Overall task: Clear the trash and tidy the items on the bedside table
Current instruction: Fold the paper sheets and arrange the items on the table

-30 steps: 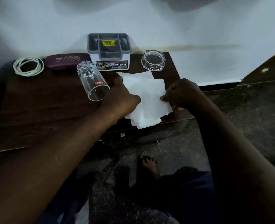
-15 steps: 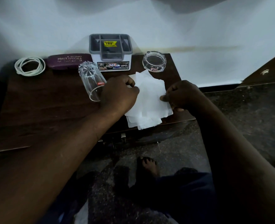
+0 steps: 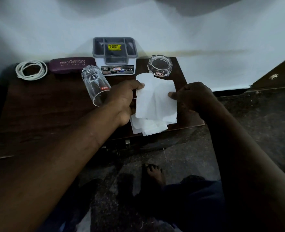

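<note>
White tissue paper (image 3: 155, 101) lies in layers at the right front of the dark wooden bedside table (image 3: 42, 113). My left hand (image 3: 123, 99) pinches its upper left edge and lifts a fold. My right hand (image 3: 192, 96) pinches the right edge with thumb and curled fingers. A clear drinking glass (image 3: 94, 84) lies on its side just left of my left hand. A glass ashtray (image 3: 160, 65) stands behind the tissue.
Along the wall sit a grey and white organizer box (image 3: 115, 56), a maroon spectacle case (image 3: 72, 64) and a coiled white cable (image 3: 31, 70). The table's front edge runs below the tissue; a dark speckled floor and my foot (image 3: 152, 173) lie beneath.
My left hand has gone from lying flat on the tissue to pinching its left edge and folding it over toward the right. My right hand keeps its hold on the right edge.
</note>
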The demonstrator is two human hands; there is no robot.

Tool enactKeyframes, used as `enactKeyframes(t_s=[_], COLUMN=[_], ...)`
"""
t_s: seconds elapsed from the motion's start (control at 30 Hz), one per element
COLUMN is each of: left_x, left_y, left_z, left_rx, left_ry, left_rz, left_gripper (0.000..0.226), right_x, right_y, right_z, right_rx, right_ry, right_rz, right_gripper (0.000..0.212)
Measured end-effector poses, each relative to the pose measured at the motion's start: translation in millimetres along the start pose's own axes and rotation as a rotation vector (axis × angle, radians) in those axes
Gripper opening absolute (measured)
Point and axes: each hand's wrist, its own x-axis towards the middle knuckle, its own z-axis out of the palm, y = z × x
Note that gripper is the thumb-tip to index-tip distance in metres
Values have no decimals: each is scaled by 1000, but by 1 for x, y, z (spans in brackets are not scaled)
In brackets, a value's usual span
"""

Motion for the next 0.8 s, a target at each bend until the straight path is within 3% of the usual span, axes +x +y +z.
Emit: enactKeyframes(t_s=[0.07,0.17,0.43,0.6,0.8], left_x=[-1,-3,-3,-1,-1], left_y=[-1,0,-6,-1,6], left_z=[1,3,7,8,7], left_rx=[-41,-99,-174,-199,-237], left_ry=[-25,-70,-100,-82,-94], left_rz=[-34,-61,-54,6,60], left_gripper=[8,8,6,17,19], right_x=[-2,-8,-12,-9,-12], right_y=[-4,-9,-9,-9,-13], right_z=[-3,-3,-1,-5,-8], right_rx=[53,373,590,705,832], right_ry=[-15,-111,-297,-317,-403], right_rz=[18,129,188,216,223], right_gripper=[48,51,28,38,24])
